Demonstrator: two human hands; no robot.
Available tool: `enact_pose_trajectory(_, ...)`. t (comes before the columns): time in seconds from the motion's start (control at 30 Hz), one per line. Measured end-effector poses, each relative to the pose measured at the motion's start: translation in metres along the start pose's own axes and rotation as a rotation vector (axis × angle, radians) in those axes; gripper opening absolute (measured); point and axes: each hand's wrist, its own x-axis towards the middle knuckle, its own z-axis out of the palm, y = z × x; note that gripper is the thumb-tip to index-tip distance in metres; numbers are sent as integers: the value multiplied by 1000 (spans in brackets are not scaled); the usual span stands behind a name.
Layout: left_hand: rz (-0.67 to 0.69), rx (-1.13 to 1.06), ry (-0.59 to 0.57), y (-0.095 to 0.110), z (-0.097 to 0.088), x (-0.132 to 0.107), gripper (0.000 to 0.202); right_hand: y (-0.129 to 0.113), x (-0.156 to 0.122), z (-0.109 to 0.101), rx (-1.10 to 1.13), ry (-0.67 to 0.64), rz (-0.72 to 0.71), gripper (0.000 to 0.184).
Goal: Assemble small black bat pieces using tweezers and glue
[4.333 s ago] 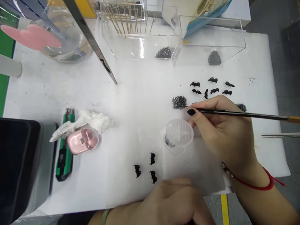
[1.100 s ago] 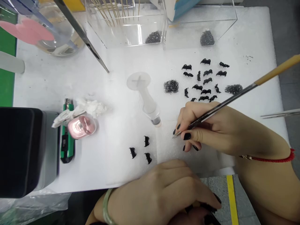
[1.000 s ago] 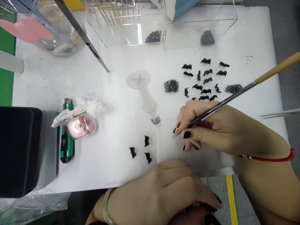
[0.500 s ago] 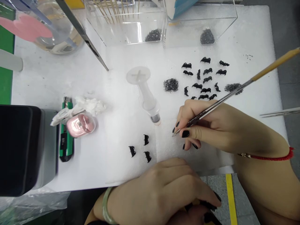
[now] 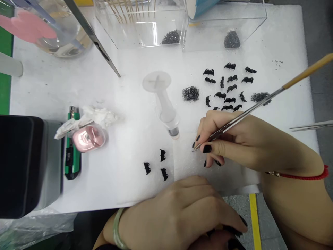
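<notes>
Where the tabletop [image 5: 96,187] stops, off to the right of the fingers [image 5: 218,148], dark gray floor [image 5: 321,52] shows. More floor, with a yellow stripe [image 5: 255,222], is below the fingers. The tabletop is white, with a soft white sheet [image 5: 137,139] under the small things. Far past the fingers are two clear boxes [image 5: 130,33], one with thin sticks [image 5: 127,10] in it. Well to their left, a green cutter [image 5: 76,163], a pink case [image 5: 88,139] and crumpled tissue [image 5: 100,116] sit together.

The right hand [image 5: 236,146] holds a thin tool [image 5: 262,102], with its fingers closed in a pinch around it. The tip pokes out just left of the fingers; I cannot tell if it touches the sheet. Just past the fingers is a bunch of small black pieces [image 5: 230,100], with a pile of tiny beads [image 5: 190,93] on its left and another pile [image 5: 261,98] on its right. Three more black pieces [image 5: 162,155] lie left of the fingers. A clear plunger [image 5: 166,107] stands to the left too, a bit farther away. The left hand [image 5: 179,211] is at the near edge, knuckles up. Its fingers curl under, so I cannot tell if they hold anything.
</notes>
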Motion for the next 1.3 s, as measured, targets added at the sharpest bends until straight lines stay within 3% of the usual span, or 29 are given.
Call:
enact_pose_trajectory(0.2,-114,6,66,5,5,-1,11,0,1,0,6,3,2,8)
enact_pose_trajectory(0.37,-75,-28,98,9,7,-3,14,1,1,-3,49,-24,-5,10)
enact_pose_trajectory(0.47,-214,-94,259,13,7,-7,25,-1,-3,-6,197,-7,-59,9)
enact_pose_trajectory(0.57,-308,-203,448,16,8,-10,36,-6,-9,-6,324,121,-168,9)
enact_pose_trajectory(0.7,-332,-286,629,16,11,-10,33,-10,-14,3,321,239,-270,10)
enact_pose_trajectory(0.87,-279,-256,706,15,15,-10,29,-9,-17,14,320,109,-290,6)
enact_pose_trajectory(1.07,-288,-175,777,15,17,-9,26,-9,-16,16,305,102,-266,9)
enact_pose_trajectory(1.3,-281,-190,782,11,18,-10,29,-10,-14,16,232,93,-258,13)
